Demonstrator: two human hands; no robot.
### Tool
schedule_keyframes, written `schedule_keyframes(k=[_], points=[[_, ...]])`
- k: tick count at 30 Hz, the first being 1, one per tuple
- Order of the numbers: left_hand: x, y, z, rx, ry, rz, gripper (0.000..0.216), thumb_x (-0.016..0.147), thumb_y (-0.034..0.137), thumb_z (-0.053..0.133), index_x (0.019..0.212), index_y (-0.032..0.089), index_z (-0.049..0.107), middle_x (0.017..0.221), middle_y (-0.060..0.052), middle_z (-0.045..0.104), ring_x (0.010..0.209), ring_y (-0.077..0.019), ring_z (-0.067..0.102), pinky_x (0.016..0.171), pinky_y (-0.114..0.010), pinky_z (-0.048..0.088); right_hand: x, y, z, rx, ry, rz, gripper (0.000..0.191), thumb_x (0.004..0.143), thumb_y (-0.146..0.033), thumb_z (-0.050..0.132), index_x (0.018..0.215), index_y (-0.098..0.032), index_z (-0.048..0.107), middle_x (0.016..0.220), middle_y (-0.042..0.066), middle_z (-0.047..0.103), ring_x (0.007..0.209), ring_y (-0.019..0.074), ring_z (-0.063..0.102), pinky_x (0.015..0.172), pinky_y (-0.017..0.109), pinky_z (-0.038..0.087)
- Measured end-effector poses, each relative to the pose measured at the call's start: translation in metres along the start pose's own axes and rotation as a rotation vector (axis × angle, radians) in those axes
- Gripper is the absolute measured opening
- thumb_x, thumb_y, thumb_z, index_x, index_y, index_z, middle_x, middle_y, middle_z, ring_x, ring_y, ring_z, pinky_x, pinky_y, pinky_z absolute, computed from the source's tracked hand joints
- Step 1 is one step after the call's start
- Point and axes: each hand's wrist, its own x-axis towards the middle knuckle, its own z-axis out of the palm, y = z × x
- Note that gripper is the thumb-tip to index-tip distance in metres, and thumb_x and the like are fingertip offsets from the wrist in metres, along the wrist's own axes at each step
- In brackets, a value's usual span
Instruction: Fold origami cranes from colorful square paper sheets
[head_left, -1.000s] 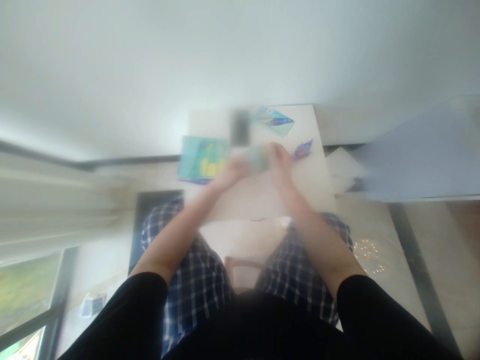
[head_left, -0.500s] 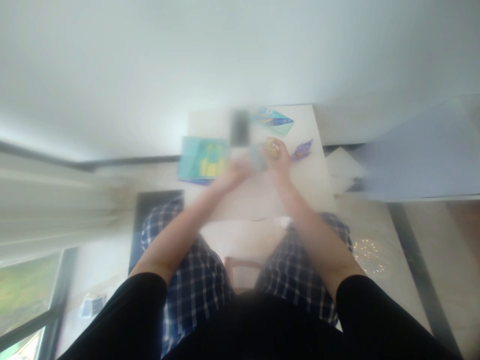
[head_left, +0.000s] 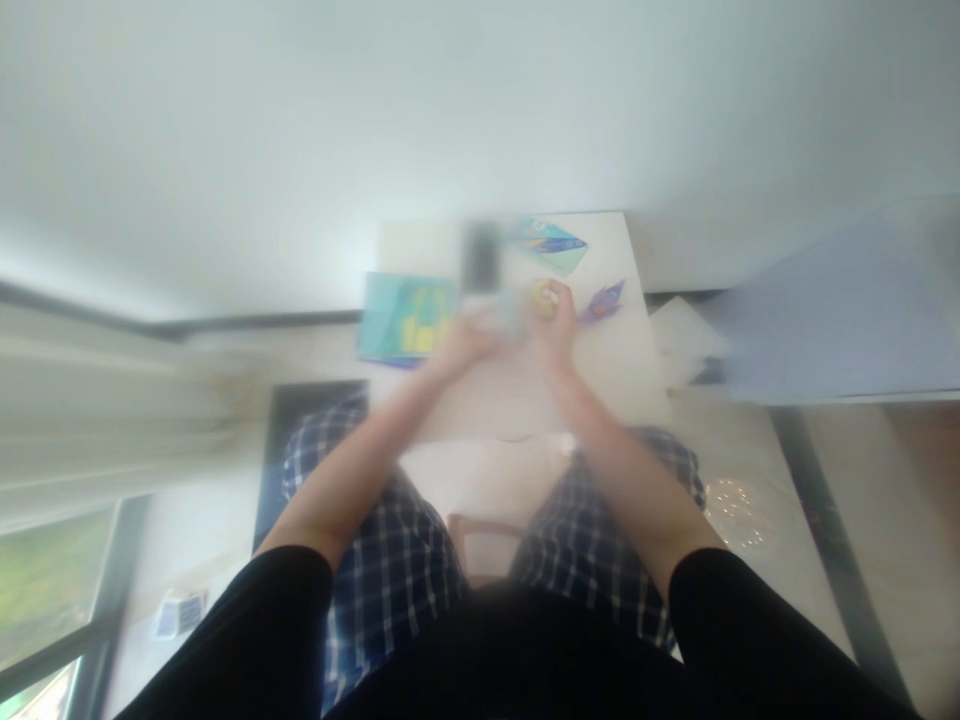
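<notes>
The whole view is blurred. Both my hands meet over a small white table (head_left: 525, 400). My left hand (head_left: 466, 340) and my right hand (head_left: 553, 318) are closed on one pale, partly yellow piece of paper (head_left: 525, 305) between them. Its exact shape is too smeared to make out. A teal and yellow booklet (head_left: 401, 320) lies just left of my left hand. Right of my right hand lies a small purple folded paper figure (head_left: 604, 300).
A dark upright rectangle (head_left: 481, 256) stands at the table's far side, with a teal and blue folded paper (head_left: 551, 243) beside it. A large pale blue sheet or surface (head_left: 840, 320) lies to the right. My checked trousers (head_left: 390, 540) and the floor are below.
My hands have shifted slightly while working the paper. A yellow part now shows at my right fingertips; one second ago it was hidden.
</notes>
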Motion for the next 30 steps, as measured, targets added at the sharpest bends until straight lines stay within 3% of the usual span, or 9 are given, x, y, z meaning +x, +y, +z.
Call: schedule_keyframes(k=[9,17,23,28,30], points=[[-0.004,-0.005,-0.004,-0.058,-0.082,-0.007,0.08,0.067,0.035,0.079,0.136,0.014,0.046,0.093,-0.011,0.075,0.084,-0.0245,0.073,0.075,-0.036,0.059,-0.006,-0.001,-0.002,-0.035,0.04,-0.04,0.055,0.074,-0.059,0.064,0.113,-0.021,0.054,0.108,0.007,0.065,0.101,0.0216,0.064,0.093,0.039,0.052],[-0.003,-0.006,0.0,-0.072,-0.059,-0.027,0.076,0.071,0.04,0.076,0.135,0.016,0.045,0.106,-0.014,0.073,0.092,-0.0288,0.073,0.076,-0.04,0.061,-0.006,-0.01,-0.009,0.002,-0.053,0.04,0.055,0.075,-0.049,0.066,0.12,-0.022,0.05,0.122,0.01,0.061,0.117,0.0248,0.058,0.101,0.041,0.047],[-0.005,-0.004,0.0,-0.059,-0.066,-0.042,0.069,0.069,0.032,0.078,0.129,0.016,0.049,0.1,-0.012,0.074,0.084,-0.0253,0.074,0.071,-0.036,0.061,-0.007,-0.011,-0.008,-0.016,-0.021,0.056,0.046,0.07,-0.049,0.069,0.105,-0.024,0.053,0.095,0.001,0.064,0.091,0.0174,0.063,0.085,0.03,0.052],[-0.003,-0.001,-0.007,0.068,0.033,-0.053,0.061,0.068,0.024,0.076,0.123,0.013,0.054,0.088,-0.009,0.074,0.076,-0.0208,0.072,0.064,-0.031,0.06,0.009,0.0,-0.015,0.045,-0.241,0.162,0.038,0.064,-0.052,0.073,0.082,-0.021,0.059,0.072,-0.005,0.06,0.071,0.0126,0.058,0.071,0.026,0.05],[-0.002,-0.001,-0.009,0.142,0.031,-0.039,0.045,0.069,0.023,0.074,0.111,0.012,0.063,0.084,-0.008,0.073,0.074,-0.019,0.071,0.063,-0.028,0.059,0.014,0.004,-0.019,0.092,-0.284,0.219,0.04,0.062,-0.053,0.074,0.082,-0.02,0.064,0.072,-0.004,0.063,0.07,0.0127,0.058,0.071,0.028,0.049]])
